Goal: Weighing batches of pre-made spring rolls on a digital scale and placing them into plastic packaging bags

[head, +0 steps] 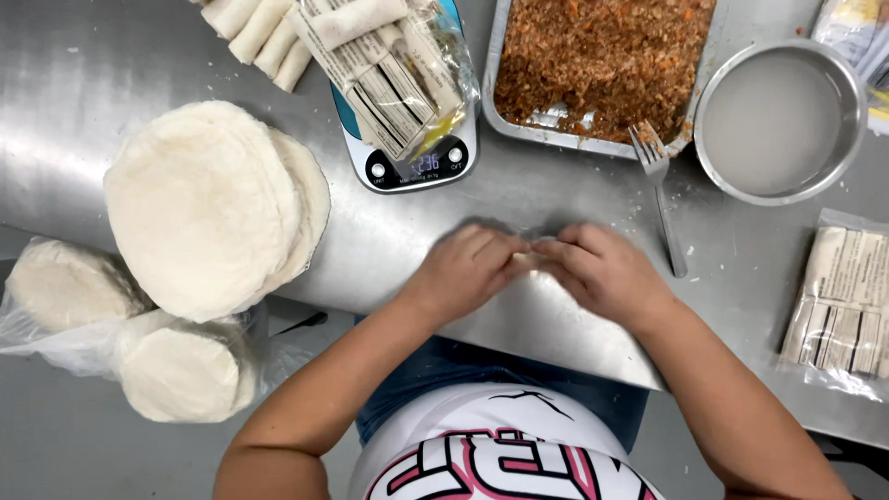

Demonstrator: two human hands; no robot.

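Note:
My left hand (pixel 470 266) and my right hand (pixel 602 271) meet over the steel table (pixel 111 74), fingers curled toward each other. Between the fingertips a small pale piece, likely a rolled wrapper (pixel 528 260), is pinched by both hands; most of it is hidden by the fingers. A tall stack of round white wrappers (pixel 208 208) lies to the left of my left hand. A metal tray of brown minced filling (pixel 602 60) sits beyond my hands, with a fork (pixel 662 199) resting against its near edge.
A digital kitchen scale (pixel 412 157) carries a clear bag of rolled pieces (pixel 389 69). More rolls (pixel 259 32) lie at the top left. A steel bowl of cloudy liquid (pixel 778 120) stands at right. Bagged wrapper stacks (pixel 120 333) and a sealed pack (pixel 843 306) lie nearby.

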